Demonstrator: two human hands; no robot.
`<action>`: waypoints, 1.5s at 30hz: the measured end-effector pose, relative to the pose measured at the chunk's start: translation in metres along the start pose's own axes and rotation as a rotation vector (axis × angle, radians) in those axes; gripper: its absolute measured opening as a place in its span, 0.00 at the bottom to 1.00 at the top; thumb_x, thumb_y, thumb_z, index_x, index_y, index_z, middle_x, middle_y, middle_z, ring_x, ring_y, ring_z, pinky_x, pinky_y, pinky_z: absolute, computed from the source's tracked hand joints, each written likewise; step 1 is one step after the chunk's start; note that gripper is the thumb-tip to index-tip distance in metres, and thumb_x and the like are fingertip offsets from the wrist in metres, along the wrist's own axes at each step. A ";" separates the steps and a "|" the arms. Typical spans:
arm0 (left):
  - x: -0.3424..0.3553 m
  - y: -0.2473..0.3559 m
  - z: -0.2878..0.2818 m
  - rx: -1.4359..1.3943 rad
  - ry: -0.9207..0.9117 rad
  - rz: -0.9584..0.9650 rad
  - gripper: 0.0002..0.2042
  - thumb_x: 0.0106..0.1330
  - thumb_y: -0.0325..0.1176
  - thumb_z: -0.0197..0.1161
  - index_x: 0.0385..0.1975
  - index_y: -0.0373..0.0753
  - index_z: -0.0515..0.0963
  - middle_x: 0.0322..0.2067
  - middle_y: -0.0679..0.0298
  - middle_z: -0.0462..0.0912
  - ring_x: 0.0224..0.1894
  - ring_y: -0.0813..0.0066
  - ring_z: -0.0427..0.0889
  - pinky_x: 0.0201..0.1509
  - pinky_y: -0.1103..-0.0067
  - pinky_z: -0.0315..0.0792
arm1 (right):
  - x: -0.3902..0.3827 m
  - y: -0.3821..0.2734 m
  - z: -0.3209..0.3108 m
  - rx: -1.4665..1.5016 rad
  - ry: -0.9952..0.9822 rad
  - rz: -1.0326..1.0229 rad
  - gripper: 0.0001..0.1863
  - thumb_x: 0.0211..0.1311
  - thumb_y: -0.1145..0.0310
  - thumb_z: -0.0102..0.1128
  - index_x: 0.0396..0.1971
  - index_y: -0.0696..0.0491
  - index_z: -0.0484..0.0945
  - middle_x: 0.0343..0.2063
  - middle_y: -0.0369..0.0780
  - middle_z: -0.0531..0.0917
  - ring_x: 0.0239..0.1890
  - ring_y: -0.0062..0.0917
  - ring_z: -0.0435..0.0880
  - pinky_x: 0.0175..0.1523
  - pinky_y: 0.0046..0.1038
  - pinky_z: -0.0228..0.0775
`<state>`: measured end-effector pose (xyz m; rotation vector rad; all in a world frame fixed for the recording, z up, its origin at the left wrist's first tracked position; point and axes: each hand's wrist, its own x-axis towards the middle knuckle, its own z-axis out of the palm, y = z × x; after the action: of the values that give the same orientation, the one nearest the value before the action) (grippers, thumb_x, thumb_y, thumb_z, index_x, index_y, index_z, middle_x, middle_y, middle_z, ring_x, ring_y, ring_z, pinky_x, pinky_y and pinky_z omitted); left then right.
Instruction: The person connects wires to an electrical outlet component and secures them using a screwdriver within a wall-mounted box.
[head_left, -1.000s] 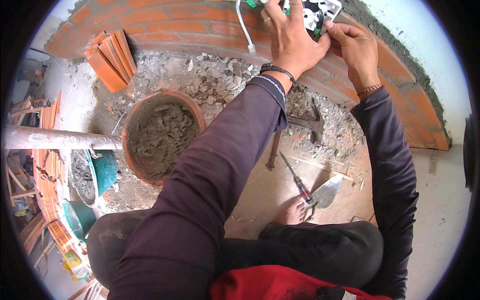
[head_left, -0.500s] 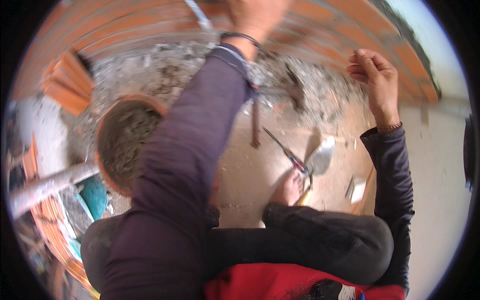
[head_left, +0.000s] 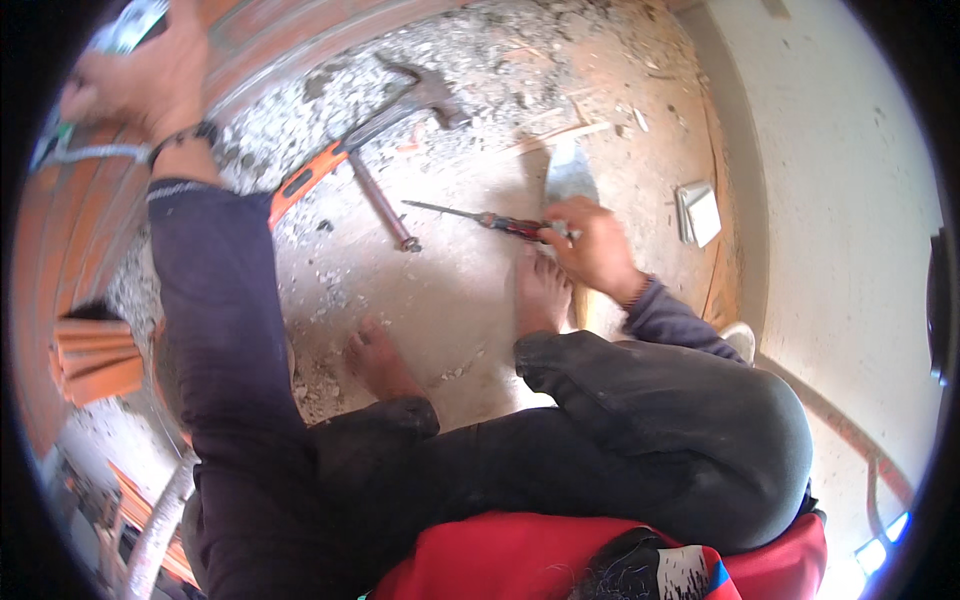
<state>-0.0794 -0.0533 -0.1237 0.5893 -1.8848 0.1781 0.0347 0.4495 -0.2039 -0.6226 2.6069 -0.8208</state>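
At the upper left my left hand [head_left: 150, 85] is up against the brick wall [head_left: 270, 45], blurred, its fingers curled by a shiny pale thing [head_left: 130, 28] whose kind I cannot make out. My right hand [head_left: 600, 252] is low over my foot, fingers closed at the handle end of a screwdriver [head_left: 510, 224] with a thin shaft and a dark red and black handle. Beneath that hand lies a trowel [head_left: 571, 172]; its yellowish handle is partly hidden. Farther left are a claw hammer [head_left: 385, 120] with an orange and black handle and a brownish metal rod [head_left: 382, 200].
Grey mortar rubble [head_left: 300, 110] lies along the wall's foot. Several orange bricks [head_left: 97, 360] are stacked at the left, near a pale pole [head_left: 165, 515]. A small white box-like piece [head_left: 698, 213] lies by the pale wall [head_left: 830, 180] at right. My bare feet [head_left: 380, 360] are on the floor.
The view has turned to the right. My right hand has come down from beside the wall to the screwdriver. My left hand is still raised at the wall, now farther left in view.
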 end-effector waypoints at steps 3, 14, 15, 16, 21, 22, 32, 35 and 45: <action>0.000 -0.011 0.008 -0.019 -0.053 0.020 0.69 0.39 0.74 0.77 0.60 0.09 0.56 0.58 0.32 0.56 0.62 0.43 0.60 0.66 0.54 0.61 | 0.014 -0.021 0.027 -0.156 -0.091 -0.106 0.18 0.57 0.67 0.68 0.49 0.52 0.82 0.51 0.44 0.82 0.54 0.43 0.81 0.54 0.43 0.79; -0.003 -0.001 0.016 -0.318 0.058 -0.045 0.57 0.47 0.69 0.77 0.60 0.19 0.67 0.61 0.30 0.66 0.67 0.41 0.62 0.71 0.55 0.59 | 0.019 -0.018 0.052 -0.340 -0.198 -0.233 0.14 0.69 0.68 0.53 0.46 0.61 0.78 0.44 0.48 0.80 0.49 0.42 0.80 0.50 0.42 0.79; 0.003 -0.012 0.022 -0.294 0.036 -0.001 0.57 0.47 0.69 0.76 0.61 0.19 0.67 0.62 0.30 0.65 0.67 0.41 0.62 0.72 0.55 0.58 | 0.015 -0.014 0.049 -0.239 -0.142 -0.253 0.14 0.67 0.69 0.55 0.48 0.60 0.77 0.45 0.49 0.80 0.51 0.42 0.79 0.50 0.43 0.77; 0.009 -0.024 0.028 -0.270 0.016 0.043 0.57 0.48 0.69 0.76 0.61 0.20 0.67 0.63 0.30 0.64 0.68 0.41 0.61 0.72 0.55 0.57 | 0.010 -0.010 0.044 -0.137 -0.084 -0.274 0.15 0.65 0.70 0.57 0.50 0.59 0.76 0.45 0.49 0.80 0.52 0.42 0.78 0.51 0.44 0.76; 0.010 -0.044 0.032 -0.090 0.040 0.102 0.57 0.47 0.70 0.76 0.60 0.18 0.67 0.63 0.28 0.62 0.65 0.41 0.63 0.73 0.56 0.54 | -0.042 0.006 -0.008 0.387 0.312 0.377 0.16 0.75 0.69 0.50 0.56 0.62 0.71 0.41 0.58 0.83 0.46 0.52 0.84 0.49 0.45 0.77; 0.008 -0.043 0.034 -0.071 0.043 0.099 0.57 0.47 0.70 0.76 0.60 0.18 0.66 0.63 0.28 0.62 0.65 0.41 0.63 0.73 0.56 0.55 | -0.061 0.013 -0.013 0.412 0.372 0.580 0.16 0.77 0.68 0.49 0.57 0.60 0.72 0.36 0.52 0.84 0.38 0.43 0.85 0.43 0.41 0.77; 0.003 -0.041 0.038 -0.015 0.042 0.089 0.61 0.44 0.70 0.77 0.61 0.16 0.61 0.60 0.30 0.61 0.64 0.42 0.63 0.69 0.56 0.58 | -0.160 0.095 0.002 0.284 0.506 1.140 0.18 0.74 0.61 0.53 0.53 0.58 0.79 0.32 0.48 0.83 0.34 0.38 0.84 0.40 0.37 0.73; 0.004 -0.042 0.038 0.003 0.043 0.087 0.62 0.44 0.70 0.77 0.61 0.15 0.60 0.60 0.31 0.61 0.63 0.42 0.64 0.68 0.56 0.60 | -0.155 0.093 -0.010 0.271 0.449 1.124 0.17 0.77 0.61 0.52 0.53 0.58 0.78 0.23 0.37 0.78 0.16 0.21 0.77 0.22 0.28 0.70; 0.001 -0.040 0.036 0.034 0.027 0.072 0.66 0.41 0.71 0.79 0.61 0.13 0.55 0.57 0.32 0.60 0.62 0.43 0.64 0.65 0.56 0.63 | -0.156 0.119 -0.005 0.070 0.451 1.035 0.18 0.73 0.61 0.54 0.52 0.58 0.79 0.32 0.49 0.83 0.34 0.39 0.84 0.40 0.37 0.74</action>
<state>-0.0908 -0.1025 -0.1434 0.5403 -1.8806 0.2641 0.1285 0.6174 -0.2438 0.9840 2.6909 -0.7064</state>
